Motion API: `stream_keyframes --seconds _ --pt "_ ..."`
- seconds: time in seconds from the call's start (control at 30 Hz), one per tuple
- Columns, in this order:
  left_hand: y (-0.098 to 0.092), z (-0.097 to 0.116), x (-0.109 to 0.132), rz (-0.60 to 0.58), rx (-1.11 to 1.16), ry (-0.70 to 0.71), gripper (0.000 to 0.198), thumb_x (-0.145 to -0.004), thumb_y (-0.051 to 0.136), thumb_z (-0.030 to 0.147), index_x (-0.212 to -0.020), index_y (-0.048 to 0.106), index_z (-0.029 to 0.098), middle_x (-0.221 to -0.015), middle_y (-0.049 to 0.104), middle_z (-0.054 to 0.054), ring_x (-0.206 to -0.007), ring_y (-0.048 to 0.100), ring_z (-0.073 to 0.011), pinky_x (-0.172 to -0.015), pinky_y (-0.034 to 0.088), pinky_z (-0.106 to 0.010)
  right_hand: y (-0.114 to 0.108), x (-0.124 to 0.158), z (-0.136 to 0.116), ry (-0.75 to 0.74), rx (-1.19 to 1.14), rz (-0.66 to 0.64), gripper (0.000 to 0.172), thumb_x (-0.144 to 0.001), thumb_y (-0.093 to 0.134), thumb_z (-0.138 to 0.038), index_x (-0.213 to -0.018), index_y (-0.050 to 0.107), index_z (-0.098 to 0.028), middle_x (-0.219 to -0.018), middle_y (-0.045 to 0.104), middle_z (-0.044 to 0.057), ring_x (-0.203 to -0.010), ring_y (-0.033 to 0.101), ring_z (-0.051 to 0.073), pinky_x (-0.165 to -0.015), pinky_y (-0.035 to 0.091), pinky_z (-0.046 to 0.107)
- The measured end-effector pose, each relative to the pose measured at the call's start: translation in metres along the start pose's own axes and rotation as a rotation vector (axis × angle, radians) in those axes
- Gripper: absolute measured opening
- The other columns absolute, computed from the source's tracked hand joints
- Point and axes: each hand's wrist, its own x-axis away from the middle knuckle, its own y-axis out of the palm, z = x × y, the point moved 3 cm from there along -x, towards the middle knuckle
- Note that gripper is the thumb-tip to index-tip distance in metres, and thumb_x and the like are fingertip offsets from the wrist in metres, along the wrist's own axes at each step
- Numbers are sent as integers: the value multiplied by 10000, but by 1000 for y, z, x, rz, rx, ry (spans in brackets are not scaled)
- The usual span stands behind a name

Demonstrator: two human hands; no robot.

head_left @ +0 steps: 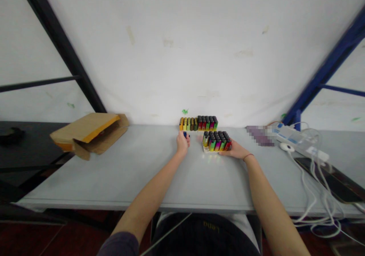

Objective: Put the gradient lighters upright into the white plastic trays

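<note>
While the left hand (182, 142) grips a blue lighter (186, 135), the right hand (234, 150), clasping the right end of the lighter tray (216, 142), should brace it firmly on the desk (137, 168).

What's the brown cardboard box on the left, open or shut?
Open: the brown cardboard box lies tipped on the grey table, its end flaps hanging apart.
</note>
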Motion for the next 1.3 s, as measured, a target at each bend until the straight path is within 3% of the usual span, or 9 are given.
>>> stream_keyframes --seconds 0.27,0.7,0.87,1.0,1.1,1.2,1.3 --pt "-1 -4 -6 -9 10 -68 541 -924 280 648 -586 365 233 -394 255 80 -301 204 -69 -346 164 -204 -1 1 -4 -1 13 4 740 -601 866 -514 -1240 643 -217 -1272 690 85 -1196 619 328 -1106 470 506" --pt "-2 -1 -4 6 65 -14 413 -938 282 462 -605 360 229 -396 262 79 -311 203 -72 -352 159 -191 -1 1 -4 -10 17 -8 722 -611 855 -524 -1229 649 -213 -1297 679 91 -1197 617 337 -1107 465 511" --pt "4 -5 -4 -88 73 -39 371 -945 333 518 -797 474 208 -446 352 95 -312 285 -70 -357 214 -182 -1 0 -3 -9 17 2 734 -602 865 -518 -1234 651 -211 -1279 688 92 -1198 616 336 -1106 470 505" --pt "10 -6 -1 -174 22 119 311 -894 525 524 -967 498 222 -677 590 52 -430 503 -79 -438 395 -190 -1 0 -2 -10 15 1 737 -593 872 -520 -1225 658 -207 -1284 686 89 -1215 606 334 -1117 461 500" --pt "12 -3 2 -230 -118 372 278 -850 657 451 -951 596 199 -868 671 -15 -696 645 -114 -657 525 -227 0 0 -1 -8 18 -2 718 -607 860 -530 -1215 663 -204 -1301 678 92 -1225 601 338 -1119 456 508" --pt "15 -5 5 -302 -276 565 265 -836 704 416 -948 681 177 -968 705 -65 -894 670 -168 -831 542 -268 0 0 -1 -15 18 2 711 -620 852 -530 -1225 660 -210 -1306 676 91 -1222 602 343 -1114 459 517" --pt "18 -12 5 -388 -365 617 281 -859 684 419 -988 716 172 -1041 712 -89 -905 680 -178 -833 559 -286 0 0 -1 -19 21 -3 714 -620 853 -526 -1235 655 -220 -1309 676 85 -1217 606 341 -1109 463 514"
